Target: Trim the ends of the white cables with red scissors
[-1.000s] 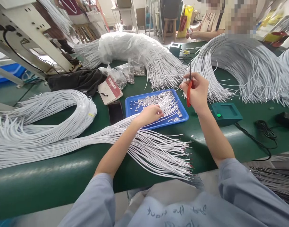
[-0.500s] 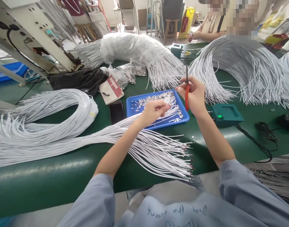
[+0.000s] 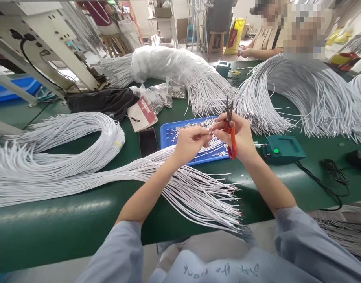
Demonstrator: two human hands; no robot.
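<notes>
Over the blue tray [image 3: 165,135], my left hand [image 3: 189,143] pinches the end of a white cable [image 3: 211,131] between thumb and fingers. My right hand [image 3: 241,133] holds scissors [image 3: 232,142] with orange handles, their dark blades pointing up and slightly apart. Its thumb and fingertips meet those of my left hand at the cable end; whether they pinch anything there is too small to tell. Small silvery metal pieces [image 3: 180,129] lie in the tray beside more cable ends. Below my left forearm fans out a bundle of white cables [image 3: 198,192].
Coiled white cables [image 3: 109,133] lie at left, with more bundles [image 3: 310,86] behind. A phone [image 3: 148,142], a notebook [image 3: 142,114] and bags of metal parts [image 3: 157,98] lie behind the tray's left side. A green device [image 3: 283,149] stands right. Another person [image 3: 266,43] sits across.
My right hand has come down and left with the scissors, its fingertips now meeting my left hand's. The scissor blades show further apart. The camera view has shifted slightly.
</notes>
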